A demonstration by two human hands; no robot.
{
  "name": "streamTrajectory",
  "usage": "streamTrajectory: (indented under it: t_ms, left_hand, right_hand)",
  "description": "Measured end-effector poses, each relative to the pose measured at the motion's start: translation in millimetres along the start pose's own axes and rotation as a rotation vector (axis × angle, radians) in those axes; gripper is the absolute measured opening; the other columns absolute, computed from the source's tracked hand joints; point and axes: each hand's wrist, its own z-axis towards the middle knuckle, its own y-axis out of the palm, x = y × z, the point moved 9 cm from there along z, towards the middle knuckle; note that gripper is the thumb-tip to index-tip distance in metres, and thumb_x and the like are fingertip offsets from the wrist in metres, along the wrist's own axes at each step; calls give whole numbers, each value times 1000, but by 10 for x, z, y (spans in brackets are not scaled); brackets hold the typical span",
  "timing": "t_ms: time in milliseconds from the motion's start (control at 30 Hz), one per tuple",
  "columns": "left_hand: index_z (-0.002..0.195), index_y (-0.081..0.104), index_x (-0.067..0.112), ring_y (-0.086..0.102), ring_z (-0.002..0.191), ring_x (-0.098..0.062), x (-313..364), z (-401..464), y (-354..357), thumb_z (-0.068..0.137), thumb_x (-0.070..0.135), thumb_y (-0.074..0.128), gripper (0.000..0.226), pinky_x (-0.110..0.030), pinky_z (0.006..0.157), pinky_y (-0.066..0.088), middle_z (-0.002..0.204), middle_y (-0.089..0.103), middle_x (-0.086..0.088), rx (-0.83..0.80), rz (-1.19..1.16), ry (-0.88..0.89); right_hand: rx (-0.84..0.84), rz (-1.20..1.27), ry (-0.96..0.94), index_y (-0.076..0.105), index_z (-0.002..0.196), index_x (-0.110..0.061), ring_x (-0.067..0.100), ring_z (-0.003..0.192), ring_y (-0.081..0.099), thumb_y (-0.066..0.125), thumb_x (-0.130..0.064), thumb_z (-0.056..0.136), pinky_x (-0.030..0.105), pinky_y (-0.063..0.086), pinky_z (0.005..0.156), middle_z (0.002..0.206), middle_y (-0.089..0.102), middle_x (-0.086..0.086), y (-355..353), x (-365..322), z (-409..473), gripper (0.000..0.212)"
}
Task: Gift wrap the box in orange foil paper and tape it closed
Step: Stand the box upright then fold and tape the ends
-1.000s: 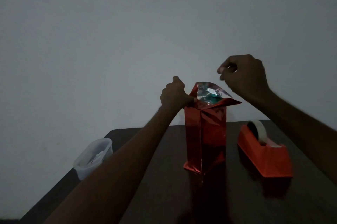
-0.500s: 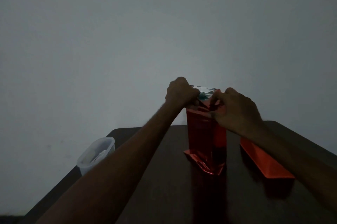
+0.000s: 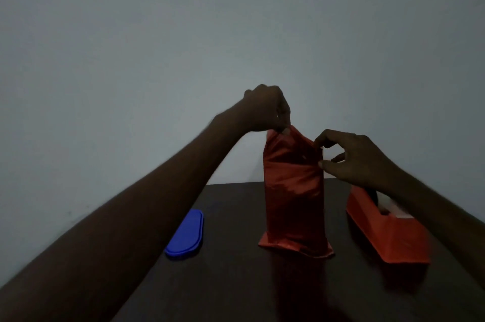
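Head cam view, pretty dim lighting: the box [image 3: 294, 190] is standing upright near the middle of the dark table [image 3: 236, 282], already covered in the orange foil paper [image 3: 291, 153], with the foil flaring out a bit where it meets the table at the bottom. At the top the foil is bunched up into a loose peak. My left hand [image 3: 265, 109] is above that peak, fingers [image 3: 282, 122] curled down and pinching the top edge of the foil at the left corner. My right hand [image 3: 354, 159] is at the upper right corner of the box, thumb and forefinger pinching the foil edge there, while the other fingers are loosely spread beside the box's right side. Can't tell if there's any tape under my fingers, it's too dark.

Just right of the box, partly under my right wrist, sits the orange tape dispenser [image 3: 388, 235]. Off to the left of the box, well apart from it, a blue lid [image 3: 186, 235] lies flat on the table. Behind everything is a plain pale wall [image 3: 157, 46].
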Motion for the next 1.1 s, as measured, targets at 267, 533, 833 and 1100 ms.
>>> streamTrajectory:
  t_ms: [267,533,833,1100]
  left_hand:
    - [86,78,14,68,94,-10,57,-46,-45,74,27,83,19,-23,82,51,89,76,0,-100,3,11]
    - [110,71,30,58,111,-6,-79,-187,-139,74,46,80,41,-26,93,45,116,68,10,-205,-90,-11]
    - [87,78,21,65,94,-1,39,-230,-328,75,23,82,12,-20,89,46,89,74,10,24,-59,112]
    - [92,77,23,59,103,-6,-122,-233,-90,77,23,82,17,-23,92,44,103,72,9,-118,9,60]
  right_hand:
    - [-89,102,40,67,105,-26,5,108,59,73,-9,79,35,58,79,106,64,-18,81,91,82,32]
    - [-106,325,122,71,89,-19,10,83,68,55,-4,88,41,61,76,85,71,-6,119,119,143,22]
    - [-36,403,194,74,78,-17,27,90,68,50,-4,87,41,62,68,83,68,13,111,114,190,28]
    - [66,376,171,75,74,-18,19,77,71,51,0,86,35,62,64,72,70,-3,67,66,153,32]
